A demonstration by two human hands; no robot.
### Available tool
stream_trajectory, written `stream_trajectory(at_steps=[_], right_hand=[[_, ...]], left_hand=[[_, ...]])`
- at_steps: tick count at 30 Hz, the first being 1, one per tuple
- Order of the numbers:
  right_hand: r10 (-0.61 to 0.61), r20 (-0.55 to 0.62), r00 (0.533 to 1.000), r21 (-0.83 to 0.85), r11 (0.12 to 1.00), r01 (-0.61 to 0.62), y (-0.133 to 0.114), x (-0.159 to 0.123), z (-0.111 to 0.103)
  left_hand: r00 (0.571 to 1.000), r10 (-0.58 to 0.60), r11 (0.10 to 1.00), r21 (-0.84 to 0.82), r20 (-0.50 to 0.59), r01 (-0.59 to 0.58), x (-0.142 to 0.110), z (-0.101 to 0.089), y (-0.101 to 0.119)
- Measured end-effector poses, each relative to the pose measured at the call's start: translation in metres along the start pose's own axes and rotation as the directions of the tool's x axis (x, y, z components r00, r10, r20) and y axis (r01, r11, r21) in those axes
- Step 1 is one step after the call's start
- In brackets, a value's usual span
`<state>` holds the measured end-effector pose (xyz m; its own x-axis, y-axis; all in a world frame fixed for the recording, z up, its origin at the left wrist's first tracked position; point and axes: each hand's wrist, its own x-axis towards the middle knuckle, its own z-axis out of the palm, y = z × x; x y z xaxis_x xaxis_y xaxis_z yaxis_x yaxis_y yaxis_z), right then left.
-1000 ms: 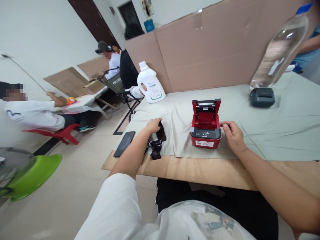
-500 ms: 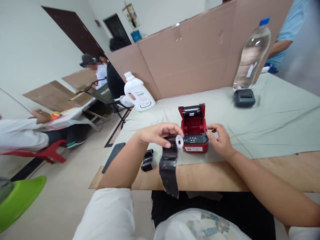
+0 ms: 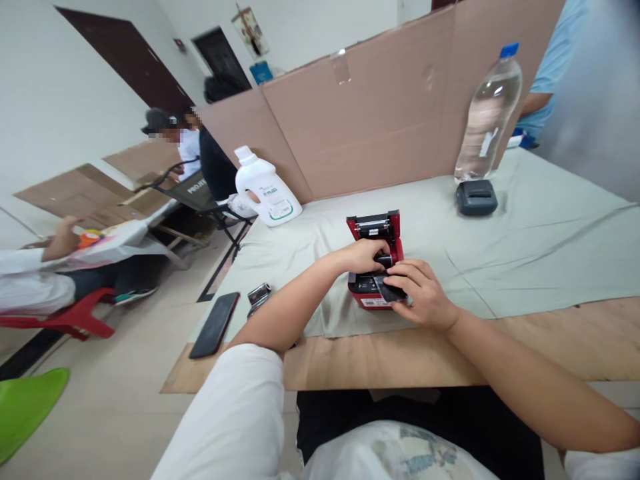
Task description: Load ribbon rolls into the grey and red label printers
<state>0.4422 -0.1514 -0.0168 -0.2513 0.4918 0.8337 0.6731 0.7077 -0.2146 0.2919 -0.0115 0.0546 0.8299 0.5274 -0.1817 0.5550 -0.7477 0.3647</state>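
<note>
A small red and black label printer stands on the cloth with its lid raised. My left hand reaches into its bay, fingers closed on a roll of black label paper that is mostly hidden. The loose black end comes forward over the printer's front panel. My right hand holds this end at the printer's right front, fingers bent over it. Left of my left forearm lies another curled black strip, partly covered by the arm.
A phone lies near the table's left edge. Behind stand a white jug, a clear bottle and a dark grey device, before a cardboard screen. Other people sit at the left; a blue sleeve shows at the right.
My left hand has carried the black roll from beside the printer into its open bay. My right hand has moved from the printer's side onto the paper's loose end.
</note>
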Motion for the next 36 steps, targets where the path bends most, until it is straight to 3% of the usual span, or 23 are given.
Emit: stream_trajectory(at_steps=[6, 9, 10, 12, 14, 15, 16, 19, 23, 27, 32, 36], right_hand=[[0.017, 0.025, 1.0, -0.026, 1.0, -0.017, 0.0, -0.001, 0.002], [-0.003, 0.018, 1.0, -0.051, 0.999, 0.004, -0.001, -0.002, 0.001], [-0.007, 0.017, 1.0, -0.054, 0.999, 0.008, -0.001, -0.002, 0.001], [-0.011, 0.024, 1.0, -0.052, 0.999, 0.013, -0.002, -0.003, 0.002], [-0.012, 0.043, 0.999, -0.052, 0.999, 0.014, -0.003, -0.003, 0.003], [-0.015, 0.053, 0.998, -0.056, 0.998, 0.018, -0.003, -0.004, 0.003], [-0.02, 0.06, 0.998, -0.062, 0.998, 0.023, -0.003, -0.004, 0.003], [-0.042, 0.055, 0.998, -0.088, 0.995, 0.046, -0.003, -0.004, 0.003], [-0.046, 0.029, 0.999, -0.064, 0.997, 0.047, -0.003, -0.003, 0.002], [-0.013, 0.04, 0.999, -0.024, 1.0, 0.014, -0.004, -0.004, 0.002], [0.054, 0.024, 0.998, -0.071, 0.996, -0.052, -0.004, -0.004, 0.004], [0.096, 0.036, 0.995, -0.141, 0.986, -0.09, -0.002, -0.003, 0.007]], left_hand=[[0.996, 0.039, 0.999, 0.002, -0.084, -0.039, -0.002, 0.01, -0.003], [0.955, 0.087, 0.989, -0.09, -0.284, -0.117, -0.014, 0.006, 0.004], [0.919, 0.099, 0.978, -0.131, -0.382, -0.16, -0.018, 0.004, 0.006], [0.802, 0.101, 0.958, -0.16, -0.589, -0.238, -0.025, -0.002, 0.006], [0.673, 0.083, 0.969, -0.096, -0.735, -0.226, -0.029, -0.006, 0.002], [0.638, 0.078, 0.981, -0.056, -0.766, -0.187, -0.029, -0.006, -0.002], [0.634, 0.073, 0.989, -0.026, -0.77, -0.146, -0.029, -0.006, -0.007], [0.679, 0.044, 0.996, -0.017, -0.732, -0.083, -0.033, 0.003, -0.014], [0.626, 0.027, 0.995, -0.039, -0.779, -0.091, -0.052, 0.025, -0.003], [0.62, 0.048, 0.996, -0.011, -0.783, -0.091, -0.072, 0.049, 0.009], [0.579, 0.054, 0.996, 0.003, -0.813, -0.089, -0.075, 0.074, 0.004], [0.547, 0.069, 0.995, 0.019, -0.834, -0.096, -0.073, 0.082, 0.0]])
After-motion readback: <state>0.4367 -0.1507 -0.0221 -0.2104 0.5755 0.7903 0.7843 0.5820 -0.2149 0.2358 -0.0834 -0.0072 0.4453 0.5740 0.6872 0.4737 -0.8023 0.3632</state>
